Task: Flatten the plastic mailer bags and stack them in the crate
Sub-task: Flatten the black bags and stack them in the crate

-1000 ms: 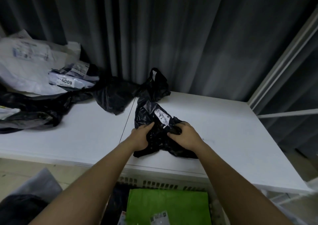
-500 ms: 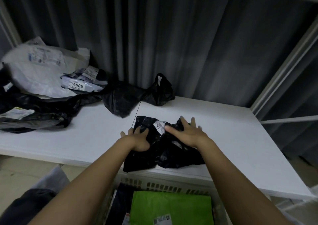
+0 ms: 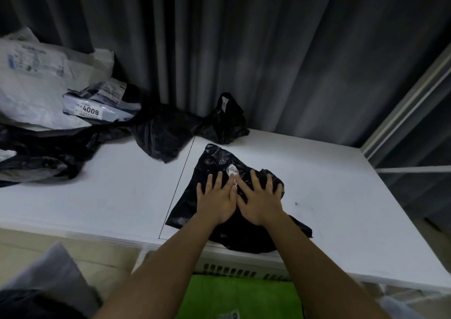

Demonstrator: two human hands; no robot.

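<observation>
A crumpled black mailer bag (image 3: pixel 212 165) with a small white label lies near the front edge of the white table (image 3: pixel 341 196). My left hand (image 3: pixel 216 200) and my right hand (image 3: pixel 261 201) lie side by side on it, palms down, fingers straight and spread, pressing it flat. The bag's near edge hangs slightly over the table edge. Below the table stands the white slotted crate (image 3: pixel 231 272), with a flat green mailer (image 3: pixel 239 299) on top inside it.
More black bags (image 3: pixel 166 133) lie crumpled at the back of the table and along the left. White and grey mailers (image 3: pixel 36 94), one marked 4009, pile at the far left. A grey curtain hangs behind; a white frame post (image 3: pixel 410 104) stands right.
Both hands went from gripping the bunched bag to lying flat with fingers spread on it. The bag has spread out wider on the table.
</observation>
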